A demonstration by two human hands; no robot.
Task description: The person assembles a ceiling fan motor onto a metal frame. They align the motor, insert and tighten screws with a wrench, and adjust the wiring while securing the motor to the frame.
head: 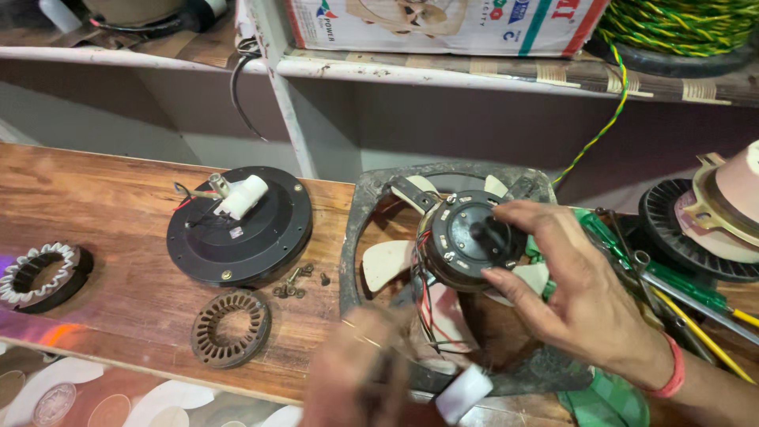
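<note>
A dirty exhaust fan with a grey frame (360,205) and cream blades lies flat on the wooden bench. Its black round motor (462,237) faces up, red and black wires trailing from its left side. My right hand (581,289) rests on the motor's right edge, thumb below and fingers above. My left hand (348,372) is blurred at the bottom, near the frame's front edge; a thin rod-like thing seems to be in it, but the blur hides what it is. A white capacitor (464,393) lies just to its right.
A black round motor cover (237,229) with a white capacitor sits left of the fan, loose screws (296,281) beside it. A bare stator ring (231,328) and a wound stator (39,273) lie further left. Screwdrivers (680,289) and another motor lie at right. Shelves stand behind.
</note>
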